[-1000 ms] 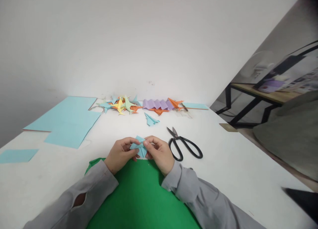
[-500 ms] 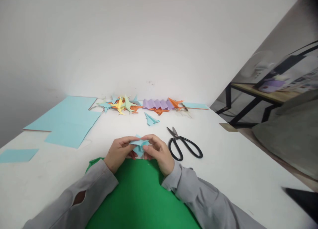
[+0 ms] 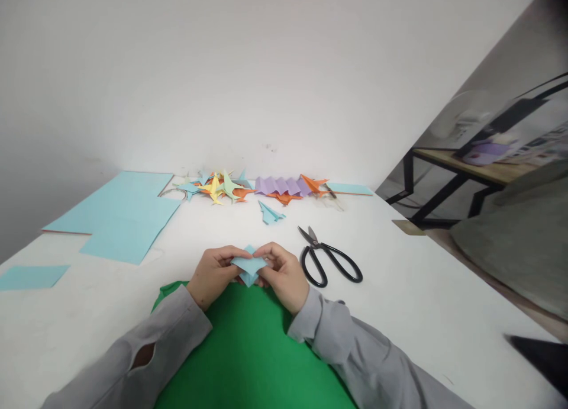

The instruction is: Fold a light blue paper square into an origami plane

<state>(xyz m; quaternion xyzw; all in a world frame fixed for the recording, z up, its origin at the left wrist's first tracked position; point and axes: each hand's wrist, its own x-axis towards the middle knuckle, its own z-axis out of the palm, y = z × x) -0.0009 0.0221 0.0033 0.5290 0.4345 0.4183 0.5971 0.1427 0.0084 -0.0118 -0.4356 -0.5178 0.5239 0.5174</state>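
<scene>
Between my two hands is a small folded piece of light blue paper (image 3: 249,268), diamond-shaped with a flap across its upper half. My left hand (image 3: 215,274) pinches its left corner, thumb below and forefinger along the top edge. On the opposite side, my right hand (image 3: 284,275) grips the right corner between thumb and fingers. Some fingertips are hidden behind the paper. Black-handled scissors (image 3: 316,246) lie partly spread on the white table, just right of my right hand. A folded light blue paper plane (image 3: 270,213) rests beyond my hands.
Light blue sheets (image 3: 128,213) cover the table's left back, and a smaller blue piece (image 3: 33,277) lies nearer. Along the wall sit several folded paper figures (image 3: 215,187) and a pleated purple paper (image 3: 284,186). Green cloth (image 3: 255,350) hangs over the near edge.
The blue paper's upper flap has come down flatter, so the piece now shows a neat diamond outline. Both hands have shifted only slightly, still holding it.
</scene>
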